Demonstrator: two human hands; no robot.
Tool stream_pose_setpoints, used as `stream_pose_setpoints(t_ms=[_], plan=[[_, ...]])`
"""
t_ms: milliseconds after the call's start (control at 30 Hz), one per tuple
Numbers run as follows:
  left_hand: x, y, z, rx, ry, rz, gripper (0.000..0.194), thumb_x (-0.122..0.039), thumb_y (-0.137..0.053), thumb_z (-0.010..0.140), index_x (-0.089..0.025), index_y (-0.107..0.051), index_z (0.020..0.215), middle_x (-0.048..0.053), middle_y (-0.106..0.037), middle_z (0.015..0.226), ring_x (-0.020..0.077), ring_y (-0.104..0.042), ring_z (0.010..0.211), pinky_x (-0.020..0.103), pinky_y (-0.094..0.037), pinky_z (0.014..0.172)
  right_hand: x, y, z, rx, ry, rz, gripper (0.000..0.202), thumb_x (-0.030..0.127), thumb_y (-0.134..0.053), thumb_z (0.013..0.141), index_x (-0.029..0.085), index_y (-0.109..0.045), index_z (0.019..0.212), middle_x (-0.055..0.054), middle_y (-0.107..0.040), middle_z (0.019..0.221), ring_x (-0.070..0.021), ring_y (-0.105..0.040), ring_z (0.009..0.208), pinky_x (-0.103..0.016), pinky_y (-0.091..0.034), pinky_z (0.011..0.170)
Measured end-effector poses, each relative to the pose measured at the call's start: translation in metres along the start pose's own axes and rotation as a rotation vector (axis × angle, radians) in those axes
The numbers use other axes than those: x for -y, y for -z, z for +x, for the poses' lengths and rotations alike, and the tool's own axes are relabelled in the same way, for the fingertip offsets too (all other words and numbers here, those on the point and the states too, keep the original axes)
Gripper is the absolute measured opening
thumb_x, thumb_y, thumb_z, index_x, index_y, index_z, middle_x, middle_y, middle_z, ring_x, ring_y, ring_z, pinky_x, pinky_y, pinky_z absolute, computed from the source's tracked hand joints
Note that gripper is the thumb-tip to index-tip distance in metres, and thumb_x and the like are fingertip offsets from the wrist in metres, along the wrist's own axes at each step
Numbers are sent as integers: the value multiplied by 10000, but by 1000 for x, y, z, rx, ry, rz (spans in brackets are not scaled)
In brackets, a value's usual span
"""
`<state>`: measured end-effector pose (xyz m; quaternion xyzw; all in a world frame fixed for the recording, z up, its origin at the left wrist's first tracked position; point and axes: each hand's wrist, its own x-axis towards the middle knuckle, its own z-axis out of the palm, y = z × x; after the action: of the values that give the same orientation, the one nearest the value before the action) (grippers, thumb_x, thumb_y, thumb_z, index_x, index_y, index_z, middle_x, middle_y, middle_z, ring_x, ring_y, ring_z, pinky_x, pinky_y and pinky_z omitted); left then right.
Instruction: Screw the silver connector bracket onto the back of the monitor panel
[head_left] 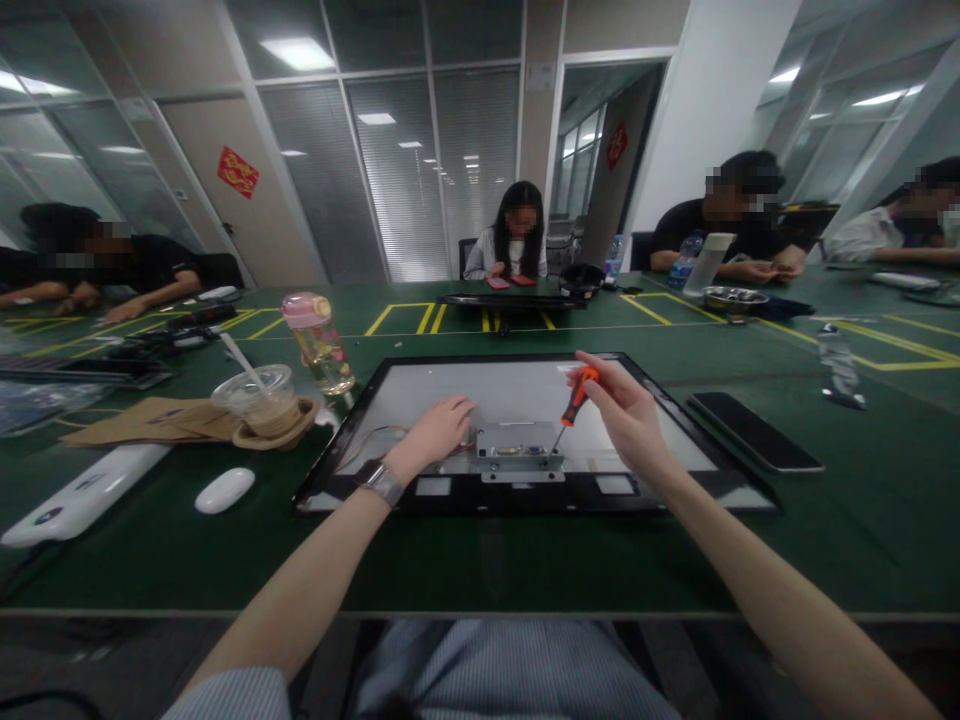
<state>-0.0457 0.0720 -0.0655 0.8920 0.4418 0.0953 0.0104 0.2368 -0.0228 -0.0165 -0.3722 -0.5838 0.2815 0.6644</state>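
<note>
Grey sheet metal is forming the bracket (491, 438) that is sitting near the front edge of a black-framed display panel (502, 376), which is lying flat on the green table (435, 570), squarely before the seated worker. The right hand (631, 412) is pinching an orange-and-black screwdriver (580, 396) by its handle, the shaft slanting down to the bracket's right end, just beside the blue VGA port (534, 451). From where I'm standing, I can't tell whether the tip is sitting in a screw head. The left hand (441, 430) is resting at the bracket's left end, fingers loosely extended, near thin wires (365, 437); whether it is pressing on metal or pinching a wire, I can't tell. I'm thinking the shaft should be lining up with the screw before turning, under steady pressure, since a slip would be risking the port or panel. Meanwhile, the left hand should be bracing the bracket, with the wires lying clear.
</note>
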Motion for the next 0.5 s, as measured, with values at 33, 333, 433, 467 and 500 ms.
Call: stream_pose_setpoints(t_ms=[33, 333, 433, 467, 500], plan=[[0, 0, 0, 1, -1, -2, 438, -258, -360, 1062, -158, -550, 1444, 138, -512, 1555, 259, -516, 1418, 429, -395, 1201, 1, -1, -1, 13, 18, -8, 311, 389, -651, 958, 323, -685, 1261, -35, -749, 1091, -233, -694, 1041, -473, -536, 995], [-1, 1, 0, 7, 11, -9, 449, -254, -360, 1060, -140, -541, 1455, 150, -509, 1554, 271, -512, 1419, 426, -383, 1207, 2, 1, -3, 104, 53, 46, 258, 342, -567, 1008, 351, -712, 1221, -31, -732, 1279, -263, -691, 1175, -530, -491, 1085], [-1, -1, 0, -4, -1, -9, 444, -254, -353, 1062, -144, -547, 1445, 150, -511, 1552, 266, -517, 1415, 426, -391, 1200, 3, 0, -4, 89, 60, 32, 282, 335, -574, 1001, 352, -707, 1249, -32, -719, 1321, -267, -691, 1184, -549, -487, 1095], [0, -1, 1, -8, -7, -7, 440, -253, -353, 1061, -148, -550, 1440, 148, -513, 1551, 262, -520, 1412, 423, -395, 1197, 4, -1, -5, 69, 60, 16, 289, 332, -597, 989, 347, -701, 1258, -37, -728, 1296, -265, -698, 1165, -544, -507, 1074], [0, -2, 1, -13, -11, -2, 437, -251, -353, 1059, -153, -553, 1435, 144, -515, 1549, 257, -524, 1409, 418, -397, 1195, 4, -2, -5, 48, 60, -2, 297, 327, -630, 970, 341, -698, 1259, -41, -742, 1251, -261, -705, 1138, -534, -530, 1048]])
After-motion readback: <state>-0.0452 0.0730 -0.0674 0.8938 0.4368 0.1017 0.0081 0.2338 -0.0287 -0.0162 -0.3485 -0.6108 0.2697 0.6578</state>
